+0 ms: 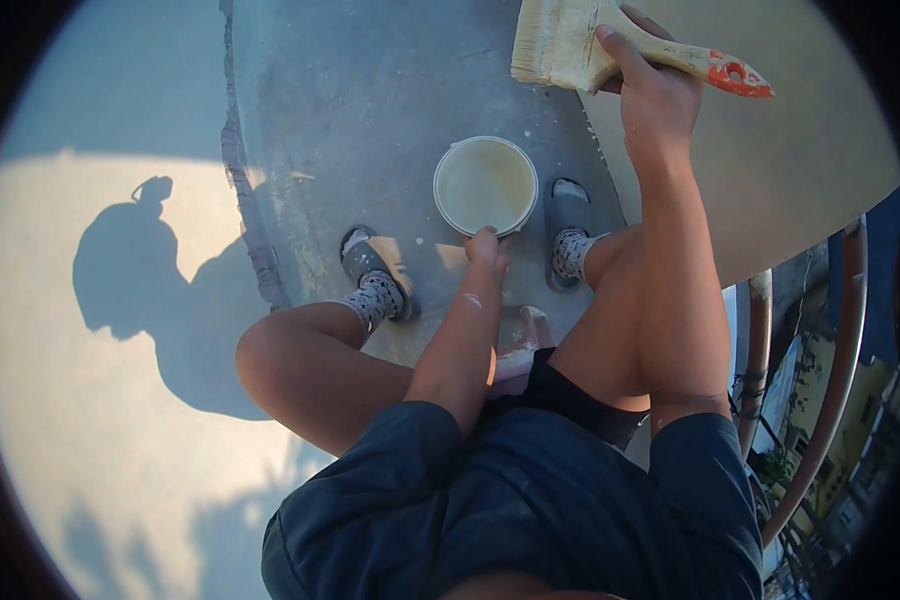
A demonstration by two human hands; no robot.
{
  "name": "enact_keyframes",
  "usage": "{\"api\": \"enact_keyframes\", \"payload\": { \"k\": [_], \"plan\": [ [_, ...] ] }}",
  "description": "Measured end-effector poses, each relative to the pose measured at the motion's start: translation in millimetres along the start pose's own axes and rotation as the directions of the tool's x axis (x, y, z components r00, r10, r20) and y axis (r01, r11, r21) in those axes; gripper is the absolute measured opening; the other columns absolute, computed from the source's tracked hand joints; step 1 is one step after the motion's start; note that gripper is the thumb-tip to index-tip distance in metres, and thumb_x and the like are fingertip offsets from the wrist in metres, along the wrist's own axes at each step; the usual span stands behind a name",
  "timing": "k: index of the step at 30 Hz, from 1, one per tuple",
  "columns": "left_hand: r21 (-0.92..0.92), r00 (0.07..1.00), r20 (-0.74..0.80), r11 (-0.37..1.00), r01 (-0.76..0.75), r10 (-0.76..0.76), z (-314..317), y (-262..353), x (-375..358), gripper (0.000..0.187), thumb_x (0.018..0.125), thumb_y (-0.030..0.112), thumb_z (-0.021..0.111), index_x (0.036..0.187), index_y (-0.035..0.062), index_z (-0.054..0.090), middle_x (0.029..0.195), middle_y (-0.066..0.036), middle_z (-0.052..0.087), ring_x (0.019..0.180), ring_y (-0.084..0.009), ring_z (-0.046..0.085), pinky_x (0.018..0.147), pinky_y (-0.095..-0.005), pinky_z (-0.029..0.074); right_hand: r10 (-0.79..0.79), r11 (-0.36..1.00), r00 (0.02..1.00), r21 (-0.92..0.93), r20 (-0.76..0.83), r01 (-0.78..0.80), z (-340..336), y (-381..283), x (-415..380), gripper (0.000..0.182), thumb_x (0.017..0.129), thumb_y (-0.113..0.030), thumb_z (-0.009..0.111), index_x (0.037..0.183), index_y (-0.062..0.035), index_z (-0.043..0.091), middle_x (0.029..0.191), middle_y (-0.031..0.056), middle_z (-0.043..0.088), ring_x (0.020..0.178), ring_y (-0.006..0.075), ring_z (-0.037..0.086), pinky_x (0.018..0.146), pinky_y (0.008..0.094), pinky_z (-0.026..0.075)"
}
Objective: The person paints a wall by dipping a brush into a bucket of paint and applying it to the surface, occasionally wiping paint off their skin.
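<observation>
My right hand (pixel 662 92) is raised at the upper right, closed around the neck of a wide paintbrush (pixel 575 42). Its broad bristles point left and look coated in pale paint; the handle ends in a worn red tip with a hole. Below and left of it, a round white bucket (pixel 436 192) stands on the grey floor between my feet, with pale, cream-coloured contents. My left hand (pixel 485 246) is closed on the bucket's near rim. Its fingers are partly hidden against the rim.
Grey floor (pixel 360 110) with paint specks lies under my slippers (pixel 568 215). A rough ridge (pixel 238 170) runs along its left side, beside a sunlit pale surface bearing my shadow. A curved beige surface (pixel 760 160) rises at right, near rusty metal railings (pixel 838 375) above a drop.
</observation>
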State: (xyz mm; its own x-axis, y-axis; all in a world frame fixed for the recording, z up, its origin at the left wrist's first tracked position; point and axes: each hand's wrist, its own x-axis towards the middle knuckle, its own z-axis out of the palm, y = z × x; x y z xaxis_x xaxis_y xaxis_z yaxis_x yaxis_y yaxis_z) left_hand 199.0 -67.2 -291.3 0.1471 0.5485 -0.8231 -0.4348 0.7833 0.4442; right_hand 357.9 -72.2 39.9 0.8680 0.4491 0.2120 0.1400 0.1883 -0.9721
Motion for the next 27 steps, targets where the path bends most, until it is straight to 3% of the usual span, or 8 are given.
{"api": "enact_keyframes", "payload": {
  "k": [2, 6, 10, 14, 16, 20, 25, 27],
  "plan": [
    [-0.061, 0.999, -0.048, 0.998, 0.009, -0.012, 4, 1, 5, 0.069, 0.077, -0.016, 0.037, 0.137, 0.0158, 0.024, 0.13, -0.02, 0.036, 0.11, -0.0421, 0.05, 0.085, -0.0573, 0.051, 0.08, 0.997, 0.996, 0.012, -0.048, -0.079, 1, -6, -3, 0.032, 0.081, -0.001, 0.06, 0.11, 0.0109, 0.057, 0.095, 0.0129, 0.064, 0.078, 0.0165, 0.063, 0.063, 0.0228, 0.05],
    [-0.154, 0.999, 0.005, 0.987, 0.036, -0.036, 21, 29, 56, 0.068, 0.077, -0.017, 0.035, 0.136, 0.0152, 0.026, 0.129, -0.019, 0.038, 0.11, -0.0417, 0.05, 0.085, -0.0579, 0.051, 0.075, 0.997, 0.997, -0.032, -0.024, -0.076, 8, -8, -5, 0.034, 0.081, -0.001, 0.06, 0.112, 0.0112, 0.055, 0.096, 0.0134, 0.064, 0.077, 0.0166, 0.063, 0.061, 0.0233, 0.051],
    [-0.089, 0.997, -0.039, 0.994, -0.067, 0.063, 67, 84, 75, 0.062, 0.08, -0.015, 0.034, 0.136, 0.0105, 0.026, 0.129, -0.019, 0.039, 0.109, -0.0409, 0.05, 0.084, -0.0579, 0.053, 0.081, 0.995, 0.995, -0.05, -0.06, -0.084, 6, -5, 2, 0.038, 0.082, -0.002, 0.059, 0.116, 0.0114, 0.052, 0.098, 0.0142, 0.063, 0.077, 0.0168, 0.063, 0.061, 0.0234, 0.051],
    [-0.147, 0.999, 0.04, 0.989, 0.001, 0.005, 91, 135, 124, 0.059, 0.083, -0.014, 0.031, 0.137, 0.0087, 0.024, 0.131, -0.021, 0.036, 0.112, -0.0443, 0.047, 0.088, -0.0596, 0.05, 0.065, 0.994, 0.995, -0.079, -0.079, -0.071, 1, -6, 0, 0.039, 0.083, -0.005, 0.06, 0.117, 0.0112, 0.051, 0.098, 0.0141, 0.063, 0.077, 0.0159, 0.063, 0.061, 0.0228, 0.051],
    [-0.079, 0.989, 0.037, 0.987, -0.142, 0.146, 115, 155, 136, 0.043, 0.09, -0.004, 0.027, 0.131, -0.0134, 0.02, 0.133, -0.034, 0.027, 0.12, -0.0548, 0.034, 0.092, -0.0606, 0.047, 0.05, 0.997, 0.996, -0.058, -0.071, -0.054, 5, 0, 5, 0.04, 0.082, -0.005, 0.06, 0.117, 0.0112, 0.051, 0.097, 0.0137, 0.063, 0.077, 0.0154, 0.062, 0.061, 0.0225, 0.05],
    [-0.084, 0.98, 0.198, 0.996, 0.041, -0.024, 137, 201, 196, 0.052, 0.088, -0.008, 0.034, 0.137, -0.003, 0.016, 0.137, -0.025, 0.027, 0.12, -0.0473, 0.039, 0.092, -0.0607, 0.047, 0.003, 1.0, 0.999, -0.024, -0.04, -0.004, 4, 1, 3, 0.04, 0.082, -0.007, 0.062, 0.116, 0.0111, 0.052, 0.095, 0.0126, 0.063, 0.078, 0.0144, 0.061, 0.064, 0.0224, 0.049],
    [0.075, 0.925, 0.378, 0.995, -0.065, 0.032, 133, 230, 174, 0.06, 0.093, 0.014, 0.051, 0.137, -0.0053, 0.014, 0.139, -0.026, 0.024, 0.127, -0.0431, 0.032, 0.102, -0.048, 0.043, 0.077, 0.996, 0.994, -0.029, -0.075, -0.079, 9, -2, 3, 0.038, 0.081, -0.006, 0.062, 0.115, 0.0101, 0.054, 0.097, 0.0128, 0.062, 0.082, 0.0151, 0.061, 0.068, 0.0236, 0.049],
    [0.138, 0.933, 0.35, 0.981, -0.139, 0.083, 112, 213, 133, 0.057, 0.092, 0.015, 0.054, 0.134, -0.0064, 0.022, 0.136, -0.025, 0.031, 0.123, -0.0384, 0.04, 0.101, -0.0409, 0.044, 0.096, 0.995, 0.991, -0.031, -0.087, -0.1, 13, -3, 2, 0.038, 0.081, -0.006, 0.062, 0.115, 0.0098, 0.054, 0.098, 0.0131, 0.062, 0.083, 0.0155, 0.061, 0.07, 0.0238, 0.049]
  ]
}}
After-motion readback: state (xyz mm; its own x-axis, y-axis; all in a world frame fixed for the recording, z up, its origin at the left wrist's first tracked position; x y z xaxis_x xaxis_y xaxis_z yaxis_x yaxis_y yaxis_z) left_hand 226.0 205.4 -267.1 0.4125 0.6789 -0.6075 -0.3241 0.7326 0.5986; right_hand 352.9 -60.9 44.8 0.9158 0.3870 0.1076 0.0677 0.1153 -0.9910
